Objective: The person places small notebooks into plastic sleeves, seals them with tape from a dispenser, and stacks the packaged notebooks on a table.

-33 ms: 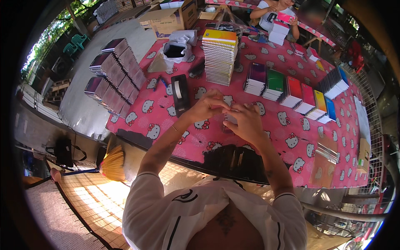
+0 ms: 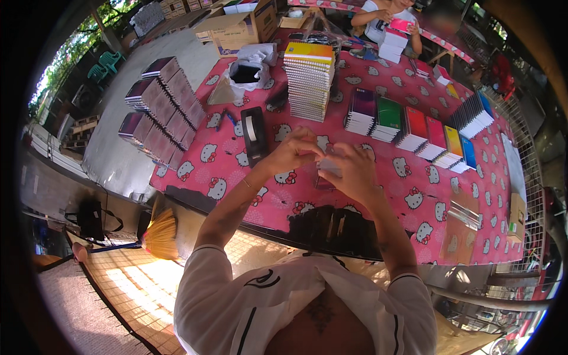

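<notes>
My left hand [image 2: 294, 152] is over the near middle of the table, its thumb and fingertips drawn together in a pinch. Facing it, my right hand [image 2: 356, 170] has curled fingers, with the thumb lower and a little apart. Between and below the fingertips shows a small pale, see-through piece [image 2: 327, 167], partly hidden by the right hand; its kind cannot be made out. A black tape dispenser [image 2: 254, 139] with a pale roll lies just beyond my left hand. Past both hands stands a tall stack of spiral notebooks [image 2: 309, 83] with a yellow cover on top.
Colourful notebook stacks [image 2: 412, 127] line the right side; purple spiral notebook piles [image 2: 158, 112] stand at left. Pens [image 2: 228, 118] and a white plastic bag [image 2: 251, 74] lie beyond the dispenser. Clear plastic sleeves [image 2: 460, 228] rest near right. Another person [image 2: 384, 26] handles a pink item across the table.
My right fingers have lifted and parted slightly from the left fingertips, showing more of the pale piece. The left hand keeps its pinch. The view has shifted slightly.
</notes>
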Demonstrator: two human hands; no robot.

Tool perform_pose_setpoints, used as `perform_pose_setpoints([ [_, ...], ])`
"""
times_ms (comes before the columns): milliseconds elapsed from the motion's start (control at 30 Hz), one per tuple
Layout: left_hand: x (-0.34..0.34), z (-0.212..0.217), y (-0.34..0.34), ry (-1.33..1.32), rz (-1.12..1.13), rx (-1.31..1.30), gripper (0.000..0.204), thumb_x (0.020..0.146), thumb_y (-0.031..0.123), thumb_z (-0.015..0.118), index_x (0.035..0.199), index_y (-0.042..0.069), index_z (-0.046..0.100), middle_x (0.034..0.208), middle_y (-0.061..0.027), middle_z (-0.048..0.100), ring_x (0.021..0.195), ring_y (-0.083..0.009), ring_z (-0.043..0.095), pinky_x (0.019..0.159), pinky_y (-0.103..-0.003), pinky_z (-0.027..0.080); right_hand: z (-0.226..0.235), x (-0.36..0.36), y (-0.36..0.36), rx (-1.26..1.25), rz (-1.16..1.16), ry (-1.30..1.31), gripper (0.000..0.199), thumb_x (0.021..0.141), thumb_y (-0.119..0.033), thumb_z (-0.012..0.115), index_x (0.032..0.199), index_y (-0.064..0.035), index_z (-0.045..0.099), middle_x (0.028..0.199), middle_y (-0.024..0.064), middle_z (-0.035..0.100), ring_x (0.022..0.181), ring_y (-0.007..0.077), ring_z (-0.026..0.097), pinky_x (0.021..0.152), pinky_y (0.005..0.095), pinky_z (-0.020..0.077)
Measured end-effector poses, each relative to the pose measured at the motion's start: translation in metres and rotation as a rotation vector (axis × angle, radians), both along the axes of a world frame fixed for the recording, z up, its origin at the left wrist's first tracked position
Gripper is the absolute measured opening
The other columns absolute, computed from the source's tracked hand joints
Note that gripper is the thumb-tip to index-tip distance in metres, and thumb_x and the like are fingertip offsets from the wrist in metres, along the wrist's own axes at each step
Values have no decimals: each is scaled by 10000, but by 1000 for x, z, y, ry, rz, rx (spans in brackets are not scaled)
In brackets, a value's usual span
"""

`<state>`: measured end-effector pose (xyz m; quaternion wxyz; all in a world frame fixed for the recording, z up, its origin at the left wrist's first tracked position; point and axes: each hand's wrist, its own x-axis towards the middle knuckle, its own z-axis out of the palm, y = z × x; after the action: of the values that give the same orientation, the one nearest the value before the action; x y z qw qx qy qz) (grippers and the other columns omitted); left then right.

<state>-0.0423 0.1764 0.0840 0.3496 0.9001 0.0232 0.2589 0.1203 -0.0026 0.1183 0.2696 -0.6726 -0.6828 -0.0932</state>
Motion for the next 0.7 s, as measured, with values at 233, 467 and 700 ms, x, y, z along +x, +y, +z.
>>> perform_pose_setpoints([
  [233, 24, 1, -7, -2, 72, 88, 167, 801, 123, 787, 952, 195, 781, 1441, -122, 471, 1306, -317, 447, 1087, -469, 324, -73, 55, -33, -77, 161, 322, 592, 718, -337, 858, 1243, -172, 641, 1374, 106, 497, 1250, 308, 508, 1000, 501, 401],
  [467, 69, -40, -27, -70, 203, 223, 540, 787, 210, 830, 1290, 210, 633, 1538, -169, 357, 1328, -357, 410, 1104, -467, 355, -91, 44, -22, -27, 331, 435, 471, 754, -214, 845, 1199, -123, 719, 1574, 184, 291, 1371, 384, 431, 1096, 469, 397],
  [700, 40, -66, -7, 185, 78, -922, 835, 854, 346, 811, 1502, 28, 391, 1485, -137, 443, 1264, -194, 494, 1023, -337, 459, -87, 40, -8, 107, 154, 898, 365, 900, -212, 736, 1241, -93, 683, 1527, 200, 359, 1338, 340, 466, 1067, 419, 424],
])
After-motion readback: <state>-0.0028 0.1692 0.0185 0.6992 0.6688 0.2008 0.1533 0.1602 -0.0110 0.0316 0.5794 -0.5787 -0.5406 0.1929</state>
